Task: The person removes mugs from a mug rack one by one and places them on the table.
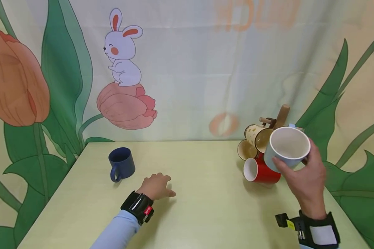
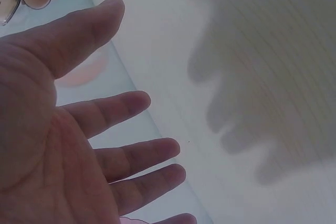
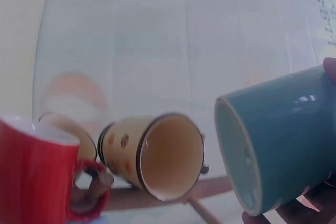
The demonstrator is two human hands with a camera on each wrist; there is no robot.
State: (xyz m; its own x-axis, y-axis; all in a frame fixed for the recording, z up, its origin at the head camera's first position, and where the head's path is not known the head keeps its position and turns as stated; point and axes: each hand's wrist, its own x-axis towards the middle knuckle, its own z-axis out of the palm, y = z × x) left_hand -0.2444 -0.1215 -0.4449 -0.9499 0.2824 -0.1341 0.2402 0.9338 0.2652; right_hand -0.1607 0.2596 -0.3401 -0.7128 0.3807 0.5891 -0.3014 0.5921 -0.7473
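My right hand grips a light blue mug, its white inside facing the head camera. In the right wrist view the same mug lies tilted, base toward the other mugs, with fingertips at the right edge. Close by, a red mug and two cream mugs, one spotted and one lower, hang at a wooden mug rack. My left hand hovers over the table with fingers spread, holding nothing. Left of it a navy mug stands upright, handle toward the front.
The pale table ends at a printed curtain with a rabbit and tulips. The rack and its mugs stand at the table's back right, partly hidden by the light blue mug.
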